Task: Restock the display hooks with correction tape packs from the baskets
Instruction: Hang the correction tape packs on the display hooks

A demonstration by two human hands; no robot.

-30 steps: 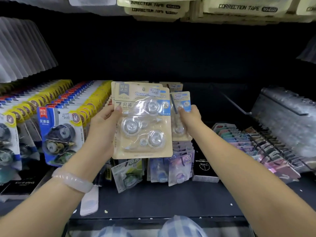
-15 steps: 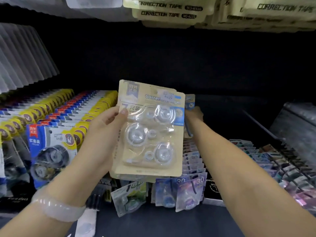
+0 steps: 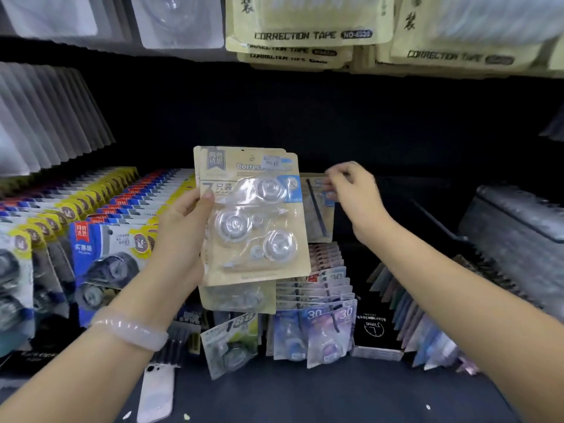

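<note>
Shelving fills your view: a dark back panel (image 3: 305,117) with a dark shelf (image 3: 305,395) below it. Rows of hanging blue-and-yellow packs (image 3: 100,264) occupy the left side. Beige packs printed "CORRECTION TAPE" (image 3: 308,25) hang along the top edge. Small purple packs marked "30" (image 3: 323,334) hang at lower centre, just beside a black box (image 3: 377,331). A white phone (image 3: 155,395) lies flat on the shelf near your left forearm.

Your left hand (image 3: 180,239) grips a stack of beige correction tape packs (image 3: 253,215) by the left edge, thumb across the front, fingers behind. The stack is upright, held in front of the back panel and above the purple packs. A pale bracelet (image 3: 131,332) sits on that wrist.

Your right hand (image 3: 354,190) reaches forward to the right of the stack, its fingers curled at the top of a single beige pack (image 3: 317,209) hanging on a hook (image 3: 316,209). Motion blur there prevents telling whether the fingers pinch it.
</note>
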